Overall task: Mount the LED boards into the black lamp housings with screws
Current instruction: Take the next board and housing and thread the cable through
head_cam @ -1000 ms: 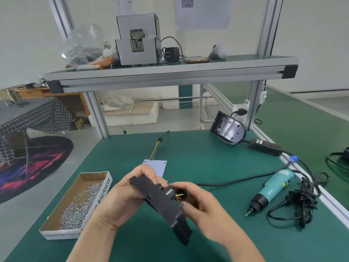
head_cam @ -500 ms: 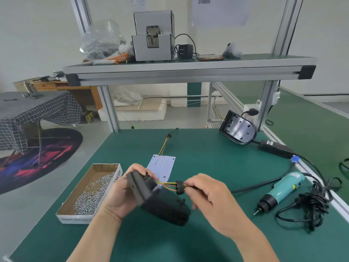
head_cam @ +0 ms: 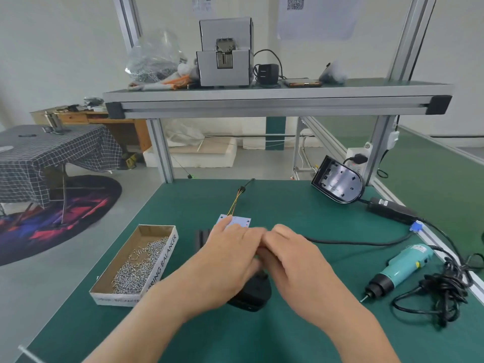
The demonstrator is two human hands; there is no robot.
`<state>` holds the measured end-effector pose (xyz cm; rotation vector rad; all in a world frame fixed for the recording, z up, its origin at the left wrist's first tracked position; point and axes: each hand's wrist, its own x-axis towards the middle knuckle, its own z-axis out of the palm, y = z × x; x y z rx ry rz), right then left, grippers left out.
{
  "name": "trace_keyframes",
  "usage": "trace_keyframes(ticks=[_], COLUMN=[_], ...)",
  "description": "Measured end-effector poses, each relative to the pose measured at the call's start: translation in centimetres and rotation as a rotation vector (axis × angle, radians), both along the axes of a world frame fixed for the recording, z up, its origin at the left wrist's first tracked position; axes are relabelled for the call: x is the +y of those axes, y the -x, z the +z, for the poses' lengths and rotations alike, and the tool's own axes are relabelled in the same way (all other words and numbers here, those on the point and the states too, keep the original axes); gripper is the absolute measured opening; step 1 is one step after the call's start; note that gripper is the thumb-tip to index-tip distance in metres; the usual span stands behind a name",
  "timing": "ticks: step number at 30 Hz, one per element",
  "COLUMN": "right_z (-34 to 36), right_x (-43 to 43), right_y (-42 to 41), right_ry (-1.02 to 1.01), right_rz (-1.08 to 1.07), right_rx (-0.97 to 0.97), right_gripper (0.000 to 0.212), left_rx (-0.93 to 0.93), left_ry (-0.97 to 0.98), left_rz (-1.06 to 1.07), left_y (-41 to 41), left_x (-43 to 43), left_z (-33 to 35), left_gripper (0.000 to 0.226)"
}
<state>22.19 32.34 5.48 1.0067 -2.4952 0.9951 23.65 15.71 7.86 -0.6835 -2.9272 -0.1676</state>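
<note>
Moved since the earlier frame: black lamp housing (head_cam: 251,294), then held up in the air between both hands, now down on the tabletop (head_cam: 288,200); both hands lowered onto it.

Item 1. Black lamp housing: just right of the screw box (head_cam: 136,263), mostly hidden under the hands, one ribbed end showing at the far side.

Item 2. LED board (head_cam: 237,221): flat, beyond the screw box's far right corner, wires (head_cam: 235,203) trailing away. Not yet mounted.

Item 3. Electric screwdriver (head_cam: 400,268): well to the right of the screw box, untouched.

Item 4. Second housing (head_cam: 337,183): far right of the screw box, propped up at the back.

Risks, judged: the housing's own leads may get pinched beneath it as it is pressed down; the left fingertips, touching the loose board, could push it askew.

Hand pose: left hand (head_cam: 227,258) palm down, fingers fairly straight across the housing, reaching to the board's near edge. Right hand (head_cam: 296,260) palm down beside it, knuckles forward, fingers bent under and hidden; whether it grips anything cannot be told.
</note>
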Motion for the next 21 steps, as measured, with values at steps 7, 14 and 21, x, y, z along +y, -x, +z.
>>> trace_keyframes(ticks=[7, 14, 21], right_z=[0.9, 2.0, 4.0], right_x=[0.6, 1.4, 0.2], right_y=[-0.8, -1.3, -2.4], right_ry=[0.005, 0.142, -0.473], right_rz=[-0.157, -0.186, -0.307], right_rx=[0.184, 0.200, 0.150], right_gripper=[0.023, 0.017, 0.033], left_rx=[-0.073, -0.138, 0.030], left_ry=[0.060, -0.448, -0.393], left_rz=[0.213, 0.209, 0.348], left_y=[0.7, 0.1, -0.2], left_x=[-2.3, -3.4, -0.1], left_z=[-1.9, -1.2, -1.8], left_gripper=[0.028, 0.009, 0.008])
